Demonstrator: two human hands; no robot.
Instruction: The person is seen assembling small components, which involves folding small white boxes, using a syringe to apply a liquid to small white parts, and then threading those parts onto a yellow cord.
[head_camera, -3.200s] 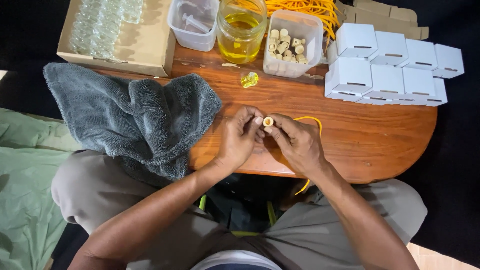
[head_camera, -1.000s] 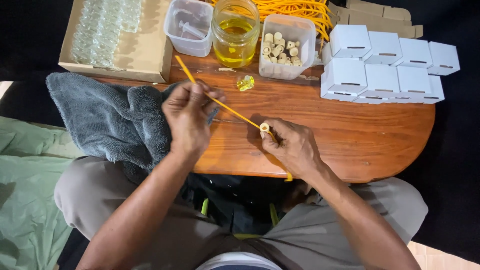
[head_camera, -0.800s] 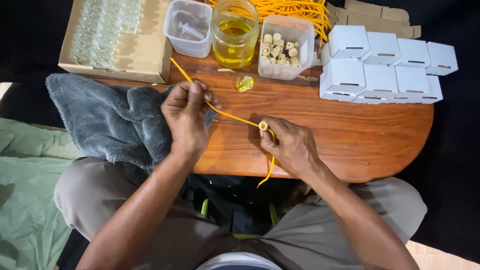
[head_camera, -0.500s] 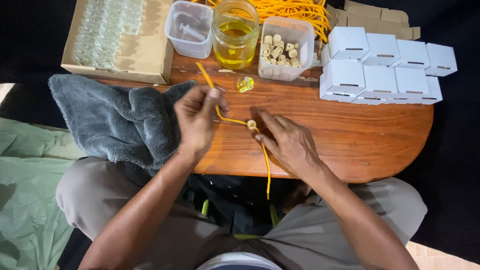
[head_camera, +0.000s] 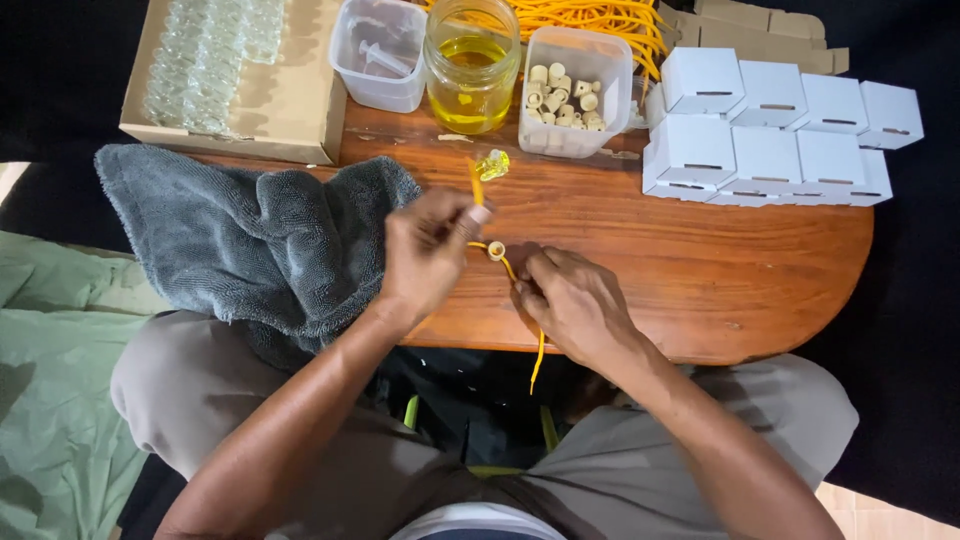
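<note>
Over the wooden table (head_camera: 700, 280), a yellow cord (head_camera: 508, 268) ran from the left hand (head_camera: 428, 252), pinching its upper end, through a small cap (head_camera: 496, 250), down under the right hand's (head_camera: 572, 305) closed fingers.

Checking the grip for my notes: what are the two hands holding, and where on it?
Both hold one yellow cord: the left hand pinches its upper part, the right hand its lower part, a small cork bead between them.

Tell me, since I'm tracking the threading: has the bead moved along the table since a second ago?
Yes. The bead has shifted left, away from the white boxes, toward the towel.
</note>
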